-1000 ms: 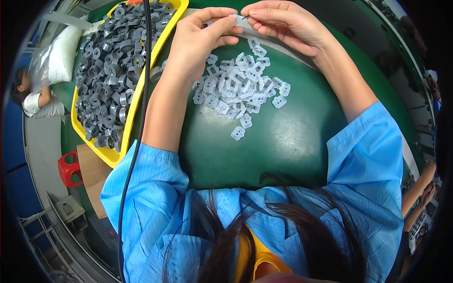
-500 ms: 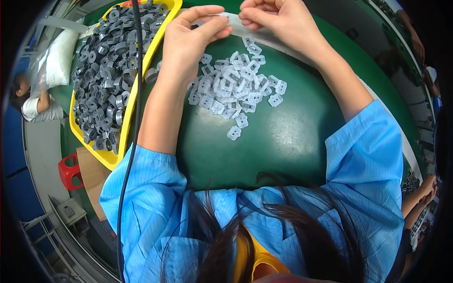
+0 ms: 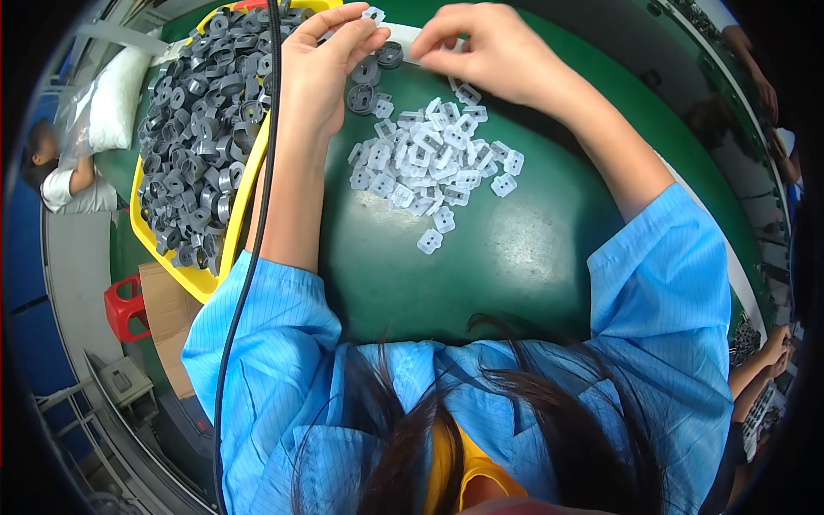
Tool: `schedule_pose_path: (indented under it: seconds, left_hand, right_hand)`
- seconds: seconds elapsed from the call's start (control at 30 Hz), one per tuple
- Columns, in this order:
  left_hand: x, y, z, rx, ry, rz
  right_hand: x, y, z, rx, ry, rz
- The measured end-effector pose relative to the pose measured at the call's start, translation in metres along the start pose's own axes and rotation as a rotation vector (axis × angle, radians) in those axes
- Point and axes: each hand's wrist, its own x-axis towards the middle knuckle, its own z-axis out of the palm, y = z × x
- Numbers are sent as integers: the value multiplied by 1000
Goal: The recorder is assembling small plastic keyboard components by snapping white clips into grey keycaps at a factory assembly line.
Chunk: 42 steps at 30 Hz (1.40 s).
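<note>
My left hand (image 3: 319, 73) is raised at the far side of the table, thumb and fingers pinching a small translucent plastic piece (image 3: 373, 15). Across from it, my right hand (image 3: 493, 53) has its fingers curled and the thumb near the index fingertip; whether something sits between them is hidden. Below both hands lies a loose pile of translucent plastic pieces (image 3: 421, 159), each with small holes. Beside my left hand, several round dark grey plastic parts (image 3: 360, 99) rest on the green table (image 3: 446, 292).
At the left stands a yellow tray (image 3: 249, 184) heaped with grey ring-shaped parts (image 3: 193, 137). A black cable (image 3: 273, 112) hangs across the view over the tray edge. A white bag (image 3: 118, 99), a red stool (image 3: 126, 307) and other people are farther off.
Both hands have shifted slightly left and my left hand now shows a translucent piece in its fingertips. The grey parts beside it have come into sight.
</note>
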Motion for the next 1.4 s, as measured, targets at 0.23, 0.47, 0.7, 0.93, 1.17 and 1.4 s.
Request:
schedule_pose_path:
  seconds: [0.23, 0.47, 0.7, 0.93, 1.17, 1.4]
  left_hand:
    - [-5, 0, 12, -135, 93, -102]
    - [-3, -12, 7, -83, 69, -76]
    - [-3, -15, 13, -123, 78, -50]
    - [0, -16, 6, -90, 38, 4]
    - [-16, -3, 31, 44, -50, 15]
    - [-21, -7, 35, 66, -79, 34]
  right_hand:
    - [16, -1, 25, -177, -234, -195]
    - [16, -1, 22, -53, -363, -76]
    - [19, -17, 6, -97, -297, 26]
    - [24, -24, 2, -287, -327, 48]
    - [13, 11, -10, 815, 81, 313]
    - [4, 28, 7, 791, 91, 431]
